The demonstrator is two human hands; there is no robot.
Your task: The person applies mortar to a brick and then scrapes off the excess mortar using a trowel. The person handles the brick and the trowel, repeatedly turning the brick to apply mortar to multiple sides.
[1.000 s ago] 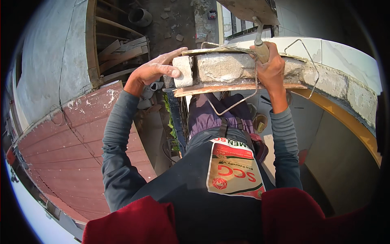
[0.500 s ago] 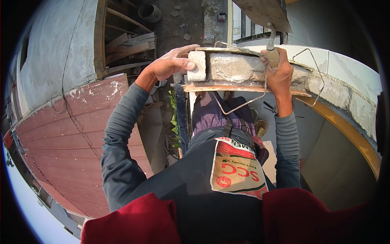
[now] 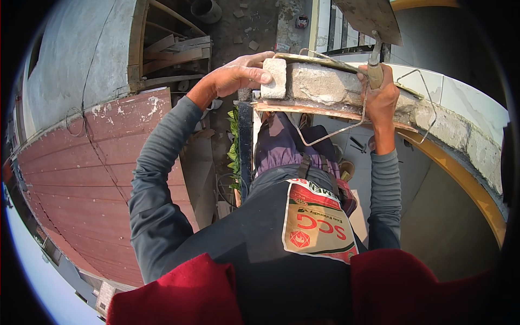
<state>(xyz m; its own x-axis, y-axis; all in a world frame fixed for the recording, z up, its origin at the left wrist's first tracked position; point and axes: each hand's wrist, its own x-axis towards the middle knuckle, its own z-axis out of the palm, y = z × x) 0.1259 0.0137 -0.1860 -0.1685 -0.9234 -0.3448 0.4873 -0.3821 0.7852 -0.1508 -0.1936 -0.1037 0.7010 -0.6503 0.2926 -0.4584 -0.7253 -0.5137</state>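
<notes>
Nearest us, a bent wire (image 3: 331, 136) sticks out from the wall (image 3: 322, 84). Our left hand (image 3: 238, 76) grasps the small block (image 3: 275, 79) at the wall's left end; our right hand (image 3: 382, 95) is clenched around a trowel (image 3: 372, 24), blade beyond the wall.

Upper left's mostly taken up by a grey wall (image 3: 67, 59), with chipped red boards (image 3: 92, 189) seen below. Scrap wood (image 3: 184, 54) is piled left of top centre, next to a dark floor (image 3: 230, 40) littered with rubble. Bright sky (image 3: 38, 271) gets caught lower left, and it's all pretty daylit.
</notes>
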